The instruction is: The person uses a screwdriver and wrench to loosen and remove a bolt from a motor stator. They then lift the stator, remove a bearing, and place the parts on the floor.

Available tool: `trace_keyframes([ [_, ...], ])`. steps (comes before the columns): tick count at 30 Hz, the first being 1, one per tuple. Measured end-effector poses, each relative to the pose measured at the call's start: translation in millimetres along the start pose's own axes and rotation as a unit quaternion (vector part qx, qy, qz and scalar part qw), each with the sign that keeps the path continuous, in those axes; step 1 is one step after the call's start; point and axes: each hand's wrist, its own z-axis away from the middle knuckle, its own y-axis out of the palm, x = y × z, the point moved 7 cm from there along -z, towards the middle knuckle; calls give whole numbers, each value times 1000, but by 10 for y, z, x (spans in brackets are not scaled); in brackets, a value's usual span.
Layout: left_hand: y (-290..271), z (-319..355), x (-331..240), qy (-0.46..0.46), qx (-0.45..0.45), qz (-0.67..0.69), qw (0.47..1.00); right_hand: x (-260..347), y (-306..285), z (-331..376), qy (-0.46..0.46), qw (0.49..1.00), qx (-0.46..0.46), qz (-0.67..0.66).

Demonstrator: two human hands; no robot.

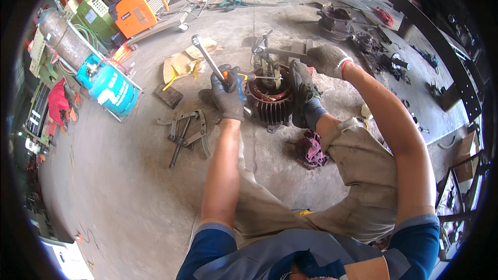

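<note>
A finned electric motor housing stands on the floor with reddish windings showing inside. Over its top rises a puller-like metal fitting with a thin cross bar. My left hand, in a dark-palmed glove, is closed round a long wrench and a screwdriver with an orange-and-black handle; its shaft points across the motor's top. My right hand, in a pale knit glove, is closed round a dark wrench-like bar whose end meets the fitting. My shoe presses beside the motor's right side.
A jaw puller lies left of the motor, near a dark block and cardboard. A pink rag lies by my foot. Beyond are a blue gas cylinder, an orange welding machine and greasy parts.
</note>
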Motion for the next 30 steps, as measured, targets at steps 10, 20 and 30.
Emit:
trace_keyframes([
  [10,-56,-33,-27,9,-17,-34,999,448,-110,90,-141,982,-32,124],
  [20,-170,-676,121,-115,-13,-43,992,-548,-405,103,-119,957,-257,59],
  [30,139,-1254,356,-151,10,-28,988,-579,-784,-674,-201,956,-105,188],
])
